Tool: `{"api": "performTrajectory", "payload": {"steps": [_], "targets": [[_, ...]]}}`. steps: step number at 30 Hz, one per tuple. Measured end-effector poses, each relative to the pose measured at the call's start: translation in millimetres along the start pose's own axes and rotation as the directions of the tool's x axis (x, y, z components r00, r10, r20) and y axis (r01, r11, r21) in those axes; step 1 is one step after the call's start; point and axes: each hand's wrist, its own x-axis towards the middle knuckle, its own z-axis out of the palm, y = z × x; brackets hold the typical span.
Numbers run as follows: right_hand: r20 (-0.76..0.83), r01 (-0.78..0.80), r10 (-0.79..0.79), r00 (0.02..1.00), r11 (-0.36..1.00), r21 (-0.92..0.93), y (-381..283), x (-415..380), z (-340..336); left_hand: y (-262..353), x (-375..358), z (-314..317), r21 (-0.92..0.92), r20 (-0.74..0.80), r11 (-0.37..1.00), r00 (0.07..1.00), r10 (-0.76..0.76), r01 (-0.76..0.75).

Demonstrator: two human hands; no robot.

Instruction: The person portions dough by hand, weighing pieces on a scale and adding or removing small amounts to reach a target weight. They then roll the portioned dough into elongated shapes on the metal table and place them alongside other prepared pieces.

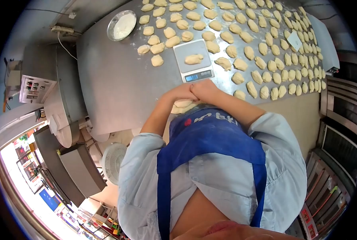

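My left hand (181,93) and my right hand (204,90) meet at the table's front edge, just below a digital scale (193,50). Both are closed, with the knuckles up. Pale dough (183,105) shows under my left hand, which seems to grip it; the forearm and apron hide part of it. Whatever lies inside my right hand is hidden by its curled fingers. One dough piece (193,59) rests on the scale's plate, and the display is lit. Loose dough pieces (157,60) lie to the left of the scale.
Rows of many dough pieces (274,93) cover the steel table (114,86) to the right and back. A bowl of flour (122,26) stands at the back left. A white card (294,41) lies among the rows. A fan (114,162) is at lower left.
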Motion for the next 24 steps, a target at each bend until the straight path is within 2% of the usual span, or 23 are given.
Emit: {"api": "performTrajectory", "payload": {"steps": [1,2,3,4,5,6,7,8,9,10,11,12,13,14,15,16,17,18,19,20,21,22,24], "targets": [[0.064,-0.008,0.013,0.998,0.997,-0.076,6,4,-1,-2,8,2,-0.173,-0.096,0.976,0.988,0.12,-0.136],[0.129,-0.018,0.037,0.991,0.988,-0.15,11,5,-2,-5,14,1,-0.169,-0.087,0.976,0.988,0.126,-0.139],[0.128,-0.032,0.051,0.99,0.988,-0.15,14,3,-4,8,14,-1,-0.056,-0.023,0.997,0.998,-0.061,0.06],[0.139,-0.015,0.045,0.989,0.978,-0.207,16,2,-7,19,14,-3,0.074,0.019,0.966,0.968,-0.251,0.249],[0.15,-0.001,0.041,0.988,0.966,-0.26,16,0,-9,28,13,-1,0.085,0.035,0.966,0.968,-0.25,0.246],[0.143,-0.019,0.057,0.988,0.966,-0.258,15,-1,-10,38,10,2,0.337,-0.13,0.908,0.968,-0.216,0.248],[0.153,-0.073,0.106,0.983,0.976,-0.204,15,-2,-11,42,9,4,0.558,-0.281,0.784,0.951,-0.129,0.272],[0.169,-0.126,0.15,0.974,0.981,-0.149,14,-3,-12,42,9,5,0.565,-0.272,0.782,0.954,-0.124,0.263],[0.169,-0.132,0.157,0.973,0.98,-0.149,9,-4,-16,38,8,5,0.672,-0.245,0.695,0.962,-0.117,0.256],[0.276,-0.087,0.105,0.955,0.993,-0.077,1,-3,-23,34,8,4,0.765,-0.222,0.596,0.969,-0.113,0.245],[0.381,-0.045,0.041,0.924,0.999,0.001,-7,-3,-31,29,10,-1,0.761,-0.224,0.6,0.968,-0.114,0.247],[0.387,-0.038,0.034,0.921,0.999,0.003,-17,-2,-42,21,11,-6,0.684,-0.193,0.675,0.961,-0.198,0.277],[0.203,0.039,-0.077,0.976,0.982,0.186,-28,0,-56,12,13,-8,0.598,-0.155,0.738,0.948,-0.276,0.313],[-0.006,0.15,-0.157,0.988,0.927,0.343,-34,7,-71,-9,18,3,0.591,-0.168,0.74,0.946,-0.277,0.321],[0.011,0.012,-0.017,1.0,0.946,0.324,-33,23,-88,-42,25,25,0.393,-0.301,0.912,0.954,0.006,0.118],[0.026,-0.131,0.129,0.991,0.942,0.309,-26,39,-97,-59,23,42,0.218,-0.471,0.964,0.849,0.241,-0.153],[-0.024,-0.161,0.172,0.985,0.956,0.247,-5,56,-98,54,-12,11,0.396,-0.361,0.841,0.904,-0.228,0.37],[-0.08,-0.195,0.212,0.974,0.964,0.182,20,75,-97,52,-14,15,0.398,-0.364,0.838,0.903,-0.23,0.374],[-0.085,-0.192,0.21,0.974,0.964,0.184,45,86,-77,46,-15,20,0.3,-0.453,0.907,0.881,-0.136,0.295],[-0.16,-0.105,0.099,0.982,0.994,-0.027,72,92,-41,39,-17,25,0.209,-0.542,0.958,0.839,-0.052,0.195],[-0.211,-0.029,-0.023,0.977,0.97,-0.242,86,92,-23,28,-21,30,0.262,-0.583,0.949,0.812,0.012,0.174],[-0.22,-0.036,-0.019,0.975,0.97,-0.24,86,88,-24,18,-29,31,0.272,-0.58,0.946,0.815,0.017,0.174],[-0.437,0.14,-0.177,0.882,0.983,-0.115,82,80,-26,0,-42,32,0.421,-0.603,0.895,0.782,0.157,0.145]]}}
